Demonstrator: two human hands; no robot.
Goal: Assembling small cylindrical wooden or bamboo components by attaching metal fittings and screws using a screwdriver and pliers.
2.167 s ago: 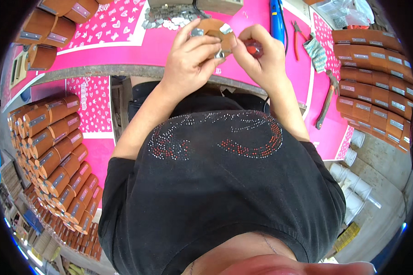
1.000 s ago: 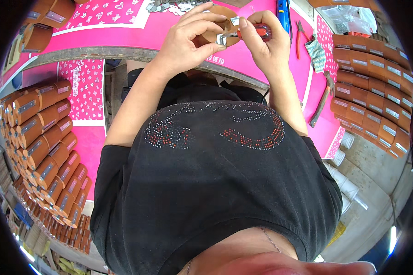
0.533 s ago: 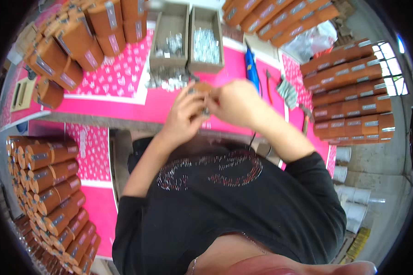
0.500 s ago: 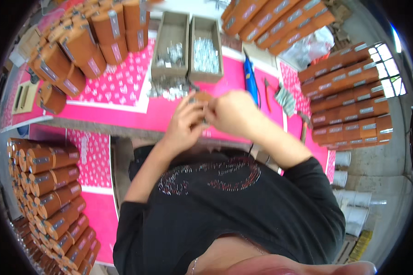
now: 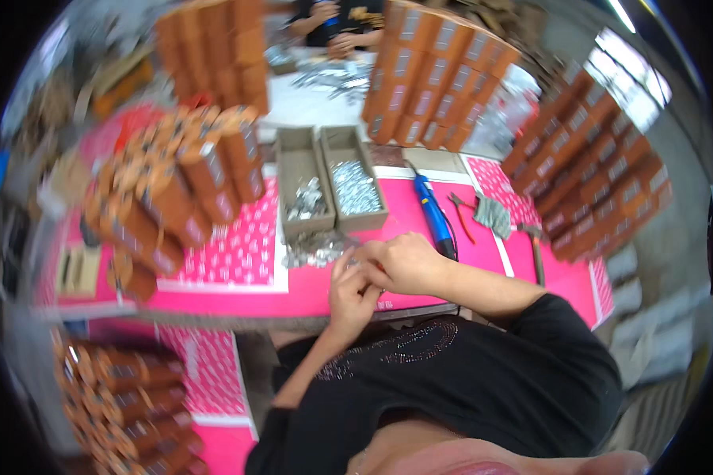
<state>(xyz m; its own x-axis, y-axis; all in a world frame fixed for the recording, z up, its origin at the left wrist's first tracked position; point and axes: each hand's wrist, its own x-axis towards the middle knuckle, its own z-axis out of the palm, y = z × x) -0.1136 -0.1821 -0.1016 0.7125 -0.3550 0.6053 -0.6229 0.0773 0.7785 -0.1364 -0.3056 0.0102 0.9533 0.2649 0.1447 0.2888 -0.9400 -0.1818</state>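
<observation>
My left hand (image 5: 352,299) and my right hand (image 5: 410,264) meet over the near edge of the pink-covered table (image 5: 301,298). The fingers of both are curled together around something that they hide almost wholly. Just beyond the fingertips lies a loose heap of small silvery metal pieces (image 5: 315,252). Behind it stand two long grey-brown trays side by side. The left tray (image 5: 291,149) has shiny flat bits at its near end; the right tray (image 5: 339,144) contains many small silvery parts (image 5: 356,188).
A blue electric screwdriver (image 5: 433,212), red-handled pliers (image 5: 463,218), a grey-green cloth (image 5: 493,215) and a hammer (image 5: 537,253) lie right of the trays. Stacked orange-brown cylinders with metal clasps stand left (image 5: 206,178), far (image 5: 420,75) and right (image 5: 586,170). Across the table a co-worker's hands (image 5: 342,41) hold things.
The view has tilted up, bringing the co-worker's hands into sight. My hands stay together, fingers closer; the orange-brown piece seen between them earlier is now hidden.
</observation>
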